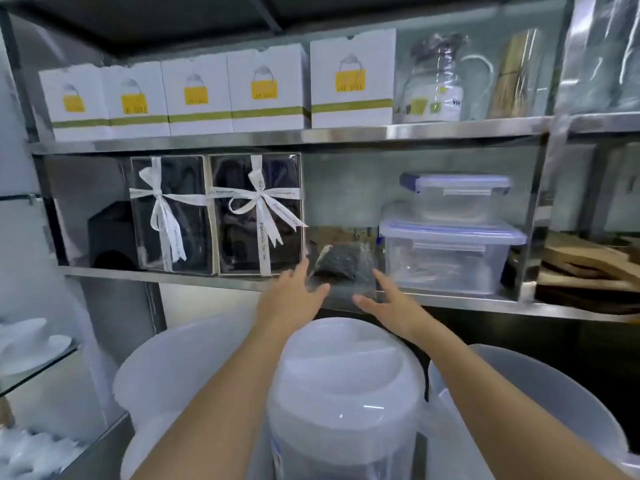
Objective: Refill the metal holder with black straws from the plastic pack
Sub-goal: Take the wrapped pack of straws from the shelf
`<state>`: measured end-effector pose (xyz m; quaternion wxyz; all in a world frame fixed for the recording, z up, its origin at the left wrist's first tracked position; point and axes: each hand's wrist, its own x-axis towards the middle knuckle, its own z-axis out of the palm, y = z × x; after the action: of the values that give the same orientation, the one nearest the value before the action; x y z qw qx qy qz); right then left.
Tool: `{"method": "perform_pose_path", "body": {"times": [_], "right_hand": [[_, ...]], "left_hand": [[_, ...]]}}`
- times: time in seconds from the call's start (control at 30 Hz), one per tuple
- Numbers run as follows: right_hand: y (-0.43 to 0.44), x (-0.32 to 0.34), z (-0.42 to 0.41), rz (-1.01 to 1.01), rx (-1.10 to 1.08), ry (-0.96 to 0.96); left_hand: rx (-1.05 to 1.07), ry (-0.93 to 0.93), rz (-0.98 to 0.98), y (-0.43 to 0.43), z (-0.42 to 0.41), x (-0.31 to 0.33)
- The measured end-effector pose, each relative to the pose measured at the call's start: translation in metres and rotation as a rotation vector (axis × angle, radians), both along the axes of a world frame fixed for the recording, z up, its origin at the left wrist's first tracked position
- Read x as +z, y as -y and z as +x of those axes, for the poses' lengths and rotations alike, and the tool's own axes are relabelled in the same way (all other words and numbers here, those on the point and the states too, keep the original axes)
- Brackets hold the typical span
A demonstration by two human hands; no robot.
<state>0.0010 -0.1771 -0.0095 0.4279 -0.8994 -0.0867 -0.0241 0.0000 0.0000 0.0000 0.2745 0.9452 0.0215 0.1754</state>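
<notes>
On the lower steel shelf (173, 276) in front of me, the pack (341, 266) of black straws lies in a gap between two ribboned boxes (256, 216) on its left and stacked clear tubs (450, 258) on its right. It seems to lie end-on: dark straw ends face me, so I judge its long axis runs front to back, into the shelf, though the picture is blurred here. My left hand (294, 299) and right hand (384, 303) reach over a white jug lid (346, 368), one on each side of the pack. Both are open, fingers straight and spread, gripping nothing. I cannot tell whether the fingertips touch the plastic. I judge they flank it because the gap is narrow and a soft pack comes out best drawn straight toward me from both sides. The metal holder is not in view.
</notes>
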Motion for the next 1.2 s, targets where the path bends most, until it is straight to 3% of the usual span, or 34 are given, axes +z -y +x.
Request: {"method": "perform_pose_path", "body": {"times": [0.13, 0.23, 0.43, 0.57, 0.77, 0.87, 1.03, 1.1, 1.2], "right_hand": [[-0.002, -0.004, 0.007, 0.190, 0.129, -0.151], [0.000, -0.006, 0.004, 0.244, 0.159, -0.176], [0.005, 0.006, -0.006, 0.402, 0.082, 0.035], [0.015, 0.016, -0.017, 0.457, 0.071, 0.076], [0.026, 0.031, -0.036, 0.453, 0.045, 0.088], [0.030, 0.042, -0.049, 0.469, 0.096, 0.103], [0.044, 0.064, -0.072, 0.515, 0.251, 0.120], [0.053, 0.073, -0.081, 0.546, 0.331, 0.142], [0.063, 0.079, -0.083, 0.311, 0.217, 0.208]], "left_hand": [[-0.134, -0.156, -0.467, -0.005, 0.012, -0.006], [-0.188, -0.146, -0.589, -0.003, 0.008, -0.009], [-0.223, -0.005, -0.770, -0.003, -0.010, 0.001], [-0.177, 0.024, -0.773, -0.005, -0.018, -0.003], [-0.288, -0.053, -0.342, -0.002, -0.028, -0.004], [-0.303, 0.044, -0.186, 0.007, -0.031, -0.001], [-0.394, 0.249, -0.182, 0.015, -0.043, 0.024], [-0.423, 0.290, -0.302, 0.017, -0.054, 0.037], [-0.423, 0.350, -0.481, 0.021, -0.072, 0.058]]}}
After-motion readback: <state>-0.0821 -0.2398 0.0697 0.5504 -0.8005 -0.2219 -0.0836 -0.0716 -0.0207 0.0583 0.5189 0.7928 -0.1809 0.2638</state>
